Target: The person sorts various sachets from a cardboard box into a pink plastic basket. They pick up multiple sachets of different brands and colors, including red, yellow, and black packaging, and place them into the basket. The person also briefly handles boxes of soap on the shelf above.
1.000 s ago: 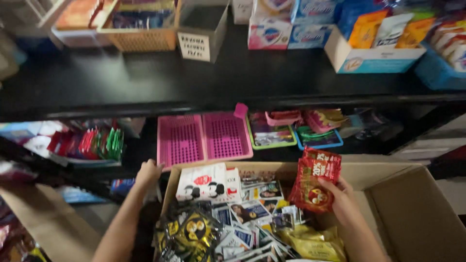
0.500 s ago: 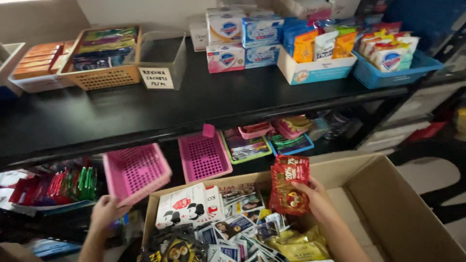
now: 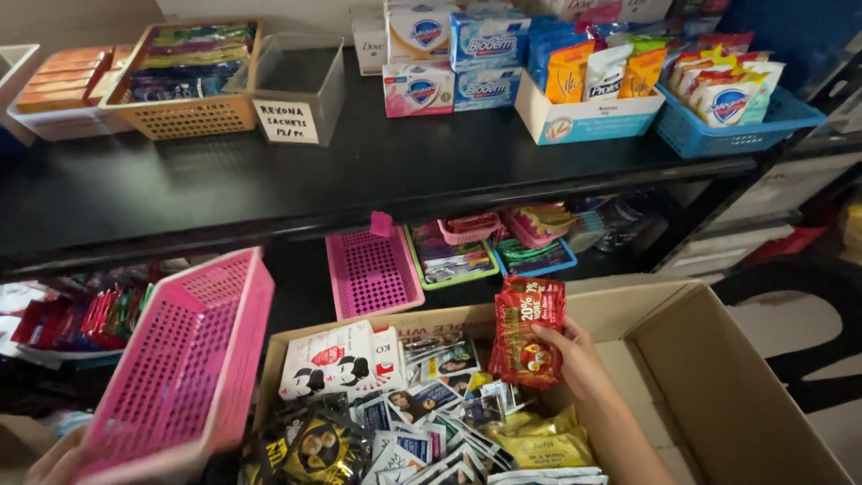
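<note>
pink basket | lower left, left hand gripping its end | right hand clutching red sachets | risk: tilted basket slips from one-handed hold

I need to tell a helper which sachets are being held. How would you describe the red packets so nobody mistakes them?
Find the open cardboard box below the black shelf. Above its sachet pile, the right hand holds up a strip of sachets: glossy red with a yellow patch, unlike the black, white and yellow packs beneath.

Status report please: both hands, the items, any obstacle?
Left hand grips pink basket. Right hand holds red sachets over cardboard box. Nothing between.
</note>
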